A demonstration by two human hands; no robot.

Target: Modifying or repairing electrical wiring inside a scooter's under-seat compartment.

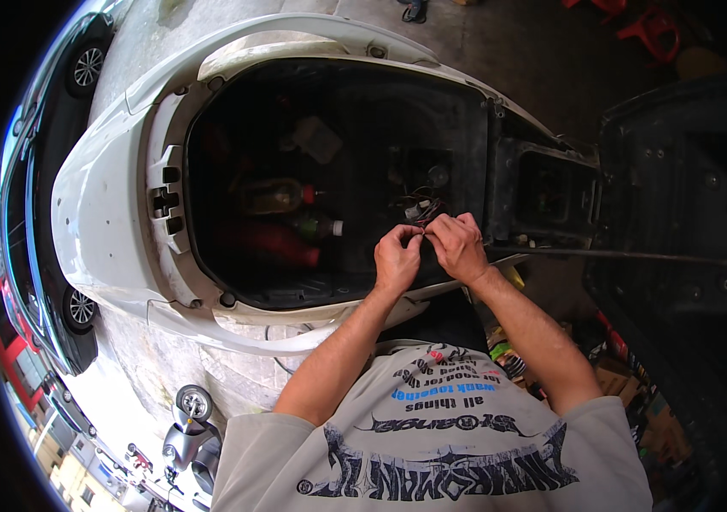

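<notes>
Inside the open under-seat bin (338, 94) of a white scooter (94, 218), my left hand (397, 256) and my right hand (457, 247) meet at the bin's right end, both pinching thin wires (423, 230). Above my fingers lies a small white connector (417, 208) among tangled leads, below an opening in the bin. To the left rest a bottle with a red cap (274, 195), a bottle with a white cap (316, 226), a red container (278, 249) and a pale packet (316, 141).
The raised dark seat (671, 188) is at the right, with a long rod (636, 256) crossing toward it. A dark car (56, 256) and a small scooter (192, 435) stand at the left. Red plastic chairs (654, 38) and piled boxes (615, 375) are at the right.
</notes>
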